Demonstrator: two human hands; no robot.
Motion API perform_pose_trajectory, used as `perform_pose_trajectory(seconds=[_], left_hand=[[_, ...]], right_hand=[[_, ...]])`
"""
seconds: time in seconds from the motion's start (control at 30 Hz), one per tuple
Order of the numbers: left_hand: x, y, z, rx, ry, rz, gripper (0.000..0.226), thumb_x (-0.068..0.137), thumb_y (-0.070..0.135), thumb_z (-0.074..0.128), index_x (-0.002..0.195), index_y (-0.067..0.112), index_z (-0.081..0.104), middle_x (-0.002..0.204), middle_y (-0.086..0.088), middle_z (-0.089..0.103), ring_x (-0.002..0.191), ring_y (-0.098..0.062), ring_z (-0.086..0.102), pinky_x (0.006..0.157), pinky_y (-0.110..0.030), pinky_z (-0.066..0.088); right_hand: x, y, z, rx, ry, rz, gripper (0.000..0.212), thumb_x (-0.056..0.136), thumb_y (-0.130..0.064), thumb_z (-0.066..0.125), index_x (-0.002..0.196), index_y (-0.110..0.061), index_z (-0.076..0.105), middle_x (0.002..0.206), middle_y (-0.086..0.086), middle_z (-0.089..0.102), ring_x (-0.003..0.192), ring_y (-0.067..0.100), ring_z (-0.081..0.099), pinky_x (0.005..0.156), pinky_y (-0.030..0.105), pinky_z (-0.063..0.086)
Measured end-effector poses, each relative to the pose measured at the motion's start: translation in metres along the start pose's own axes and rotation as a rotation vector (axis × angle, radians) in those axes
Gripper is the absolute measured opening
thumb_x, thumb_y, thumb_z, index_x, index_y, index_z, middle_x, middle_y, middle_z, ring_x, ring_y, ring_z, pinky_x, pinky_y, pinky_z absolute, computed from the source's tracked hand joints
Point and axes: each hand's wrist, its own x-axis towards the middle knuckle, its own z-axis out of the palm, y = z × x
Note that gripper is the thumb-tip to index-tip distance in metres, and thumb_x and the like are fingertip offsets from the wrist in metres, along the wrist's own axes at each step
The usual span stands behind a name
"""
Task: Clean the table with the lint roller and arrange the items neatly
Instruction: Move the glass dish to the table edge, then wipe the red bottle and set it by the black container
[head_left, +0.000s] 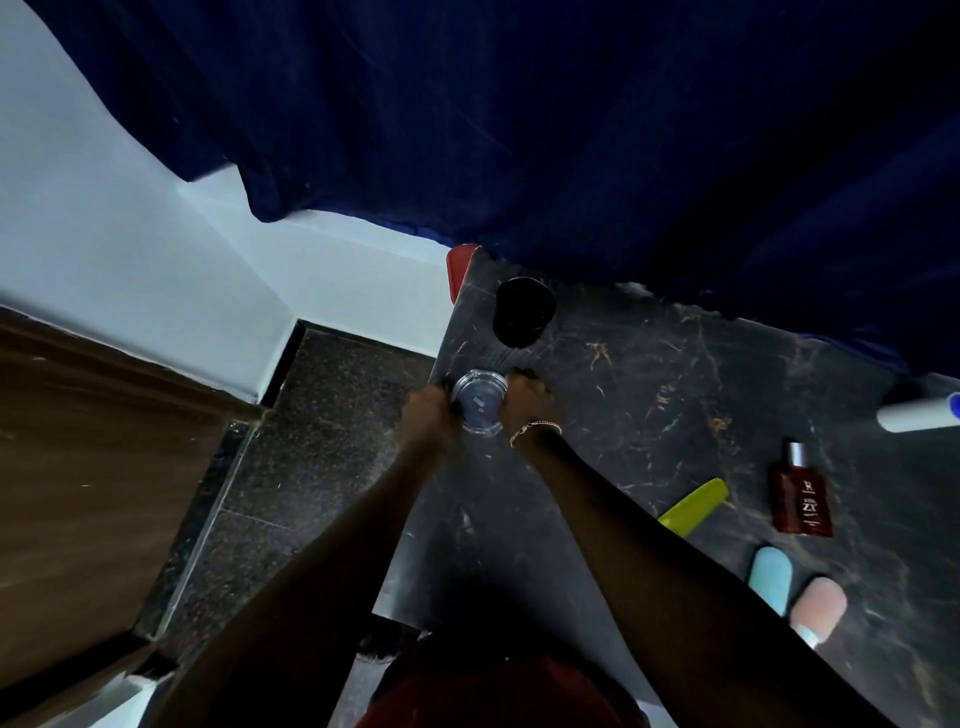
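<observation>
A clear round glass dish (478, 402) sits near the left edge of the dark marble table (649, 405). My left hand (428, 410) grips its left side and my right hand (524, 397), with a bracelet on the wrist, grips its right side. A black jar (523, 310) stands just beyond the dish. The white lint roller (917, 413) with a blue end lies at the far right. A dark red perfume bottle (800, 493), a yellow-green comb (693, 507), a light blue case (771, 577) and a pink case (820, 608) lie on the right side.
A dark blue curtain (571, 130) hangs over the table's far edge. A red object (460, 270) pokes out at the far left corner. Left of the table are a dark speckled floor (291, 467), a white wall and a brown wooden panel (93, 467).
</observation>
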Motion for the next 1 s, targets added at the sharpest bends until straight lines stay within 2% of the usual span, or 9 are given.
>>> perform_pose_trajectory(seconds=[0.17,0.33,0.4,0.5,0.57,0.63,0.7,0.83,1.0], left_hand=[[-0.008,-0.009,-0.003,0.136,0.002,0.103,0.034,0.099,0.030,0.058,0.126,0.010,0.064,0.113,-0.023,0.073,0.106,-0.046,0.069,0.090,-0.051,0.057],[-0.033,-0.026,0.001,0.085,0.111,0.267,0.055,0.103,0.046,0.049,0.145,0.011,0.047,0.134,-0.018,0.054,0.109,-0.042,0.062,0.086,-0.048,0.056],[-0.046,-0.031,0.006,0.144,0.152,0.356,0.054,0.104,0.044,0.048,0.145,0.009,0.047,0.138,-0.016,0.052,0.115,-0.039,0.060,0.090,-0.046,0.055],[-0.066,-0.032,0.015,0.214,0.230,0.478,0.053,0.105,0.042,0.049,0.145,0.007,0.051,0.148,-0.018,0.049,0.130,-0.038,0.054,0.104,-0.045,0.050],[-0.080,-0.029,0.023,0.259,0.245,0.548,0.058,0.105,0.045,0.046,0.151,0.010,0.046,0.155,-0.018,0.044,0.142,-0.037,0.045,0.115,-0.046,0.043],[-0.091,-0.025,0.032,0.316,0.227,0.585,0.064,0.106,0.051,0.040,0.158,0.014,0.037,0.164,-0.014,0.036,0.153,-0.034,0.033,0.122,-0.046,0.034],[-0.100,-0.018,0.044,0.307,0.192,0.597,0.067,0.106,0.055,0.036,0.161,0.018,0.032,0.169,-0.010,0.028,0.157,-0.032,0.025,0.123,-0.047,0.030],[-0.112,-0.003,0.071,0.285,0.168,0.634,0.067,0.105,0.056,0.038,0.161,0.021,0.032,0.171,-0.009,0.022,0.158,-0.033,0.021,0.121,-0.050,0.032],[-0.115,0.026,0.097,0.346,0.102,0.721,0.066,0.106,0.057,0.031,0.162,0.023,0.027,0.173,-0.006,0.012,0.161,-0.029,0.011,0.125,-0.051,0.026]], right_hand=[[-0.008,0.004,-0.004,0.026,-0.013,-0.017,0.032,0.093,-0.016,0.053,0.124,-0.010,0.057,0.131,0.016,0.057,0.117,0.038,0.061,0.094,0.042,0.050],[-0.029,0.024,-0.010,-0.002,0.015,-0.091,0.040,0.096,-0.030,0.048,0.130,-0.011,0.052,0.134,0.012,0.054,0.119,0.034,0.058,0.100,0.041,0.047],[-0.042,0.036,-0.012,-0.046,0.060,-0.143,0.044,0.095,-0.032,0.047,0.133,-0.011,0.050,0.136,0.011,0.052,0.121,0.033,0.056,0.101,0.041,0.046],[-0.066,0.055,-0.008,-0.088,0.092,-0.178,0.057,0.097,-0.044,0.045,0.145,-0.014,0.042,0.148,0.009,0.044,0.133,0.030,0.047,0.108,0.044,0.041],[-0.083,0.069,-0.004,-0.100,0.096,-0.177,0.065,0.097,-0.054,0.042,0.149,-0.016,0.037,0.155,0.009,0.037,0.143,0.029,0.037,0.114,0.046,0.034],[-0.098,0.082,-0.002,-0.152,0.158,-0.197,0.069,0.096,-0.059,0.042,0.149,-0.015,0.040,0.156,0.011,0.038,0.145,0.029,0.036,0.114,0.046,0.033],[-0.113,0.098,-0.003,-0.204,0.227,-0.212,0.072,0.095,-0.062,0.043,0.147,-0.012,0.044,0.156,0.012,0.039,0.145,0.030,0.038,0.111,0.046,0.037],[-0.138,0.136,-0.005,-0.256,0.257,-0.147,0.077,0.094,-0.067,0.037,0.150,-0.013,0.038,0.161,0.011,0.031,0.150,0.029,0.029,0.112,0.048,0.035],[-0.154,0.174,-0.018,-0.242,0.298,-0.050,0.078,0.093,-0.068,0.039,0.148,-0.012,0.041,0.158,0.012,0.036,0.148,0.029,0.032,0.109,0.047,0.036]])
